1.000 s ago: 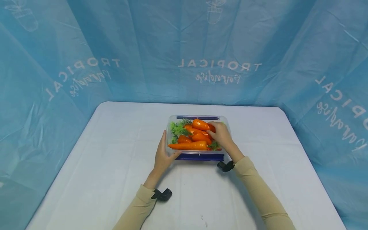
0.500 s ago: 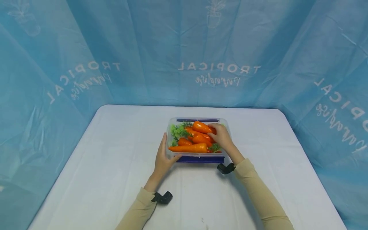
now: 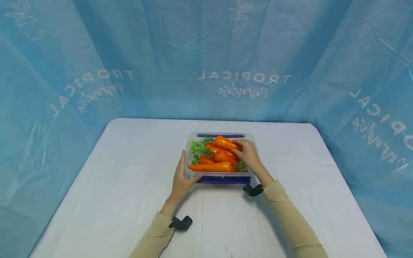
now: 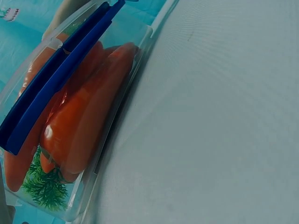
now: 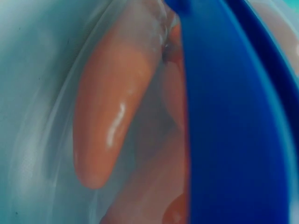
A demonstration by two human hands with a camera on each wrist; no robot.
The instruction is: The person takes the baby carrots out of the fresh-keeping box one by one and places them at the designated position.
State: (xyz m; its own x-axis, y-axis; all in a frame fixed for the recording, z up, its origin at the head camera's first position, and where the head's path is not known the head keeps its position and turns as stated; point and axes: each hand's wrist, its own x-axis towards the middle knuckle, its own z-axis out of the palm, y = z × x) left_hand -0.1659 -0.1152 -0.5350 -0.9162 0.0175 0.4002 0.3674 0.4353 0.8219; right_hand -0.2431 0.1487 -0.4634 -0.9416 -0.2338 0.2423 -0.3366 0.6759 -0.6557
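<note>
A clear plastic food container point(image 3: 222, 174) with blue latches point(image 3: 222, 180) stands without a lid on the table. Several orange carrots with green leafy tops point(image 3: 198, 147) fill it. My left hand point(image 3: 180, 183) holds the container's front left corner, thumb along the front rim and fingers along the left side. Reaching in over the right side, my right hand point(image 3: 249, 153) pinches the narrow end of the uppermost carrot point(image 3: 224, 143). A longer carrot point(image 3: 211, 167) lies along the front wall. Through the clear side, the right wrist view shows a carrot point(image 5: 112, 112) beside a blue latch point(image 5: 233, 116).
The container sits near the middle of a table under a white cloth point(image 3: 135, 161). Blue printed curtains point(image 3: 206, 53) hang behind the table and along both sides. A small black wrist camera point(image 3: 181, 223) is strapped to the left forearm, another point(image 3: 253, 190) to the right.
The uppermost carrot has turned slightly, and more of its length shows beside my right fingers. My left hand stays on the container. The head view has shifted a little.
</note>
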